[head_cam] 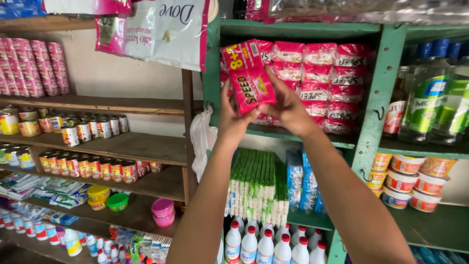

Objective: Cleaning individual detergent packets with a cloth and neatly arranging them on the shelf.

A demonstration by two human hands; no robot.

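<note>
Both the left hand (233, 117) and right hand (288, 108) grip a red detergent packet (249, 76), stacked matching packets (320, 83) at 3 o'clock.

Soft, even daylight, faint shadows, slight edge distortion; lower corners perhaps a little blurred.

1. This is a small grocery shop, with goods stacked on open shelves from top to bottom.
2. On the left, rough wooden shelves (146, 146) carry rows of labelled tins (93, 128) and small plastic tubs (117, 201).
3. On the right, a green painted shelf unit (376, 93) holds many identical red packets (317, 78) piled in stacks.
4. Tall bottles (430, 98) stand at far right, with stacked lidded cups (405, 178) below them.
5. White bottles with red caps (266, 247) line the bottom shelf, many of each kind.
</note>
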